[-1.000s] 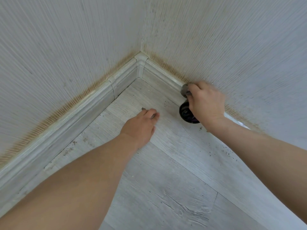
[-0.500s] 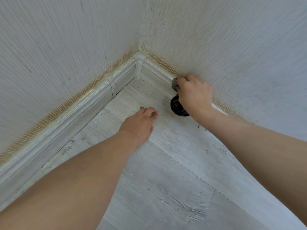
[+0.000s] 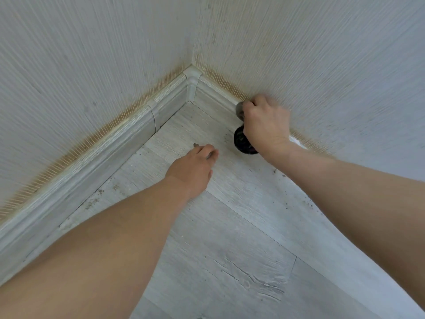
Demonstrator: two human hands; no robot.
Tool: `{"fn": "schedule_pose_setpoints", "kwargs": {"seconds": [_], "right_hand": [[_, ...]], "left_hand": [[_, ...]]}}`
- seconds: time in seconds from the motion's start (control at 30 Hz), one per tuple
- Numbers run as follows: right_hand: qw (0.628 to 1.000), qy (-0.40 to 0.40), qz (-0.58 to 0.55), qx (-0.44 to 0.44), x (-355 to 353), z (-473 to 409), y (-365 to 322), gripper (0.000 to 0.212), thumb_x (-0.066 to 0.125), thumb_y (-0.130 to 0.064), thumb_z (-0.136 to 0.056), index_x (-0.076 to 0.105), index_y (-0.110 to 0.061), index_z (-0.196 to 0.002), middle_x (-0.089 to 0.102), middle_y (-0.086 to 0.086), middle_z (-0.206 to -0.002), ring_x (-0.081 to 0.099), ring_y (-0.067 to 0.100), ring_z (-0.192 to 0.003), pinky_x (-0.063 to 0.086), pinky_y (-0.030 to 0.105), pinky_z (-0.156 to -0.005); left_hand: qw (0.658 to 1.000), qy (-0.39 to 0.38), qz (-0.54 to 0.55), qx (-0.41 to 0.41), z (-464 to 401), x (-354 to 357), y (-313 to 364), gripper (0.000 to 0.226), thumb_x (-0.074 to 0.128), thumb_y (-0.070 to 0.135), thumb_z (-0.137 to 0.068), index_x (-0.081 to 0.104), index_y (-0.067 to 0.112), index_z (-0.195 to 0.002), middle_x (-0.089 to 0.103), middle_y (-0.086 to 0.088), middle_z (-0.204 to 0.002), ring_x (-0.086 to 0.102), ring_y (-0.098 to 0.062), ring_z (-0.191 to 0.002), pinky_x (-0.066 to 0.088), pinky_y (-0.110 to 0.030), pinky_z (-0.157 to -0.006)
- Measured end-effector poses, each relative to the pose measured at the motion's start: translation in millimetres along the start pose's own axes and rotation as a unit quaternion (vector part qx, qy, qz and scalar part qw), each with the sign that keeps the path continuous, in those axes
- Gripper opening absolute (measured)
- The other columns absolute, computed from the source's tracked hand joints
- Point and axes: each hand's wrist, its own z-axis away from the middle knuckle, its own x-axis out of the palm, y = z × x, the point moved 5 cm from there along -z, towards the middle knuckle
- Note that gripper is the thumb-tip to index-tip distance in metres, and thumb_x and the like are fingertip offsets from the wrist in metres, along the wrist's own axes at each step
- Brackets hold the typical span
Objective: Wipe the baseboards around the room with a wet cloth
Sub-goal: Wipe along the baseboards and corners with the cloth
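Note:
A pale grey baseboard [image 3: 96, 162] runs along the left wall to a corner cap [image 3: 192, 85], and another stretch [image 3: 215, 97] follows the right wall. My right hand [image 3: 265, 125] grips a dark cloth [image 3: 242, 141] and presses it against the right baseboard, a short way from the corner. Most of the cloth is hidden under the hand; a dark fold hangs down onto the floor. My left hand [image 3: 195, 166] rests flat on the floor with fingers straight, holding nothing.
Grey wood-look laminate floor [image 3: 230, 261] fills the foreground, with dirt specks near both baseboards. Textured pale wallpaper [image 3: 92, 54] has a brownish stained band just above the baseboards. The two walls meet at the corner, closing the space.
My right hand with the cloth has slid along the right baseboard toward the corner. My left hand stays planted on the floor.

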Motion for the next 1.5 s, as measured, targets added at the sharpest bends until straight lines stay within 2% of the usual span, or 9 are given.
{"fn": "schedule_pose_setpoints", "kwargs": {"seconds": [0.23, 0.37, 0.53, 0.73, 0.97, 1.13, 1.2, 1.33, 1.5], "right_hand": [[0.999, 0.007, 0.017, 0.027, -8.8, 62.8, 47.6, 0.019, 0.078, -0.001, -0.063, 0.069, -0.007, -0.078, 0.06, 0.008, -0.069, 0.056, 0.028, -0.057, 0.031, 0.021, -0.043], [0.996, -0.047, 0.004, 0.07, -12.2, 43.0, 38.8, 0.023, 0.079, 0.006, -0.054, 0.068, -0.01, -0.066, 0.054, 0.009, -0.061, 0.052, 0.027, -0.05, 0.015, 0.015, -0.048], [0.988, -0.143, 0.037, 0.052, -7.0, 15.1, 13.7, 0.029, 0.049, 0.0, -0.085, 0.061, -0.008, -0.11, 0.056, 0.013, -0.108, 0.053, 0.031, -0.1, 0.031, 0.033, -0.062], [0.988, -0.15, 0.029, 0.039, -7.9, 21.0, 14.2, 0.034, 0.04, -0.001, -0.09, 0.055, -0.007, -0.12, 0.052, 0.014, -0.118, 0.05, 0.03, -0.109, 0.033, 0.034, -0.066], [0.989, -0.129, 0.008, 0.064, -0.7, 24.0, 18.7, 0.035, 0.04, -0.002, -0.091, 0.054, -0.009, -0.122, 0.051, 0.011, -0.12, 0.049, 0.028, -0.11, 0.033, 0.033, -0.063], [0.999, -0.018, 0.002, 0.046, -1.7, 24.7, 16.0, 0.035, 0.038, -0.006, -0.069, 0.071, -0.017, -0.071, 0.061, 0.003, -0.07, 0.059, 0.02, -0.061, 0.021, 0.02, -0.044], [0.999, -0.009, -0.003, 0.031, 5.2, 31.1, 18.9, 0.038, 0.033, -0.01, -0.068, 0.07, -0.019, -0.068, 0.06, 0.001, -0.066, 0.059, 0.019, -0.058, 0.019, 0.019, -0.043], [0.999, -0.001, -0.008, 0.037, 1.3, 51.7, 35.7, 0.014, 0.069, -0.006, -0.063, 0.068, -0.015, -0.074, 0.06, 0.004, -0.07, 0.059, 0.023, -0.06, 0.023, 0.019, -0.044], [0.998, -0.022, -0.018, 0.061, -9.6, 85.1, 61.6, 0.027, 0.081, -0.001, -0.056, 0.068, -0.01, -0.077, 0.059, 0.008, -0.071, 0.059, 0.026, -0.06, 0.026, 0.019, -0.046]], "left_hand": [[1.0, -0.002, -0.004, 0.003, -1.6, 0.7, -0.4, 0.052, 0.036, 0.024, -0.099, 0.02, 0.014, -0.148, 0.018, 0.002, -0.147, 0.027, -0.018, -0.131, 0.046, -0.035, -0.095], [0.999, 0.0, -0.033, 0.01, -2.3, -0.2, 0.9, 0.052, 0.035, 0.025, -0.099, 0.02, 0.014, -0.148, 0.019, 0.003, -0.147, 0.03, -0.017, -0.129, 0.049, -0.033, -0.086], [0.994, 0.027, -0.111, 0.001, -4.5, -1.4, 7.7, 0.048, 0.034, 0.025, -0.099, 0.028, 0.011, -0.144, 0.028, -0.001, -0.143, 0.041, -0.018, -0.121, 0.04, -0.028, -0.062], [0.989, 0.133, -0.046, 0.041, -6.6, -5.9, 41.6, 0.023, 0.069, 0.007, -0.072, 0.067, -0.003, -0.093, 0.061, -0.017, -0.107, 0.062, -0.029, -0.076, 0.043, -0.029, -0.047], [0.986, 0.095, -0.084, 0.106, -3.9, 15.8, 65.3, 0.044, 0.042, 0.03, -0.085, 0.063, 0.008, -0.117, 0.062, -0.005, -0.116, 0.059, -0.021, -0.097, 0.052, -0.03, -0.078], [0.988, 0.063, -0.086, 0.112, -3.2, 21.1, 58.9, 0.051, 0.035, 0.035, -0.09, 0.058, 0.006, -0.126, 0.06, -0.006, -0.122, 0.049, -0.019, -0.108, 0.053, -0.035, -0.081], [0.987, 0.049, -0.096, 0.116, -4.6, 19.2, 59.5, 0.052, 0.035, 0.036, -0.09, 0.059, 0.006, -0.124, 0.062, -0.006, -0.12, 0.056, -0.02, -0.105, 0.054, -0.033, -0.076], [0.988, 0.041, -0.099, 0.11, -3.3, 16.7, 59.2, 0.05, 0.036, 0.035, -0.092, 0.057, 0.006, -0.127, 0.059, -0.006, -0.124, 0.056, -0.021, -0.108, 0.054, -0.033, -0.078], [0.992, 0.022, -0.074, 0.103, -2.4, 14.5, 63.5, 0.054, 0.031, 0.034, -0.1, 0.02, 0.013, -0.149, 0.024, 0.0, -0.152, 0.025, -0.017, -0.135, 0.033, -0.033, -0.106]]}}
